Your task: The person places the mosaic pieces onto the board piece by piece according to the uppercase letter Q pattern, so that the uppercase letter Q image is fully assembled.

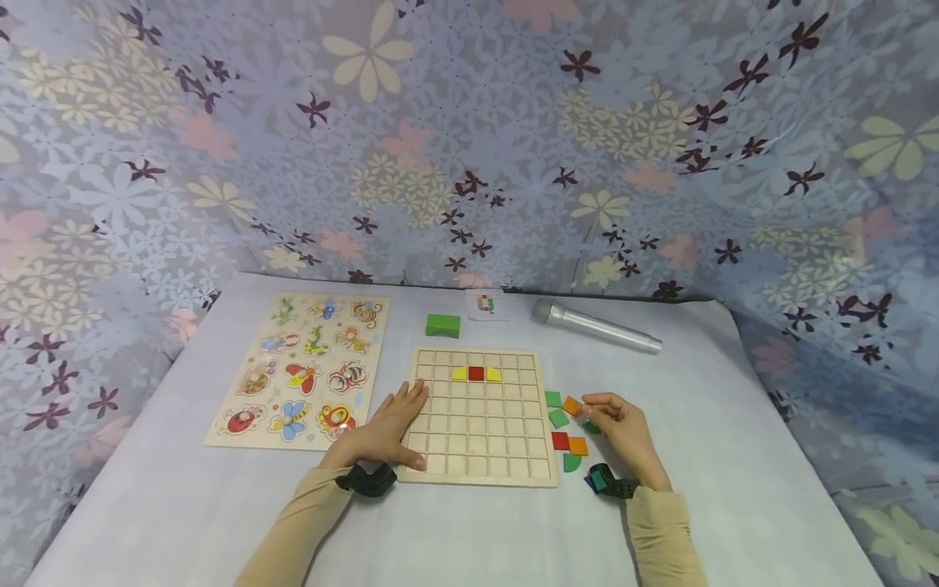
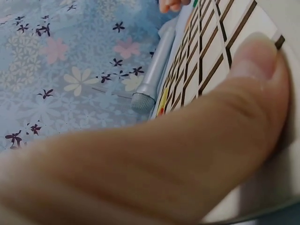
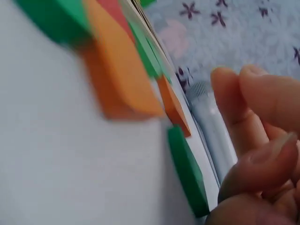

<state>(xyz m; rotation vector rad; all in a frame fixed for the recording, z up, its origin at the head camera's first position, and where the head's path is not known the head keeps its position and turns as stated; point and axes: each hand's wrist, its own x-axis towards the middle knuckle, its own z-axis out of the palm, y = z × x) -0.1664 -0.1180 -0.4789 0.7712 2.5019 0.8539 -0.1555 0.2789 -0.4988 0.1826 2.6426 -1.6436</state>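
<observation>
One released left hand (image 1: 385, 428) lies across the 9-o'clock edge of the gridded board (image 1: 477, 443), one released right hand (image 1: 619, 428) beside loose coloured tiles (image 1: 578, 447) at 3 o'clock, a printed block-pattern card (image 1: 485, 303) at 12.

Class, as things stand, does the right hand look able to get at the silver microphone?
Probably yes: the right hand appears to hold nothing, and only bare white tabletop shows between it and the microphone, which lies uncovered just beyond.
</observation>
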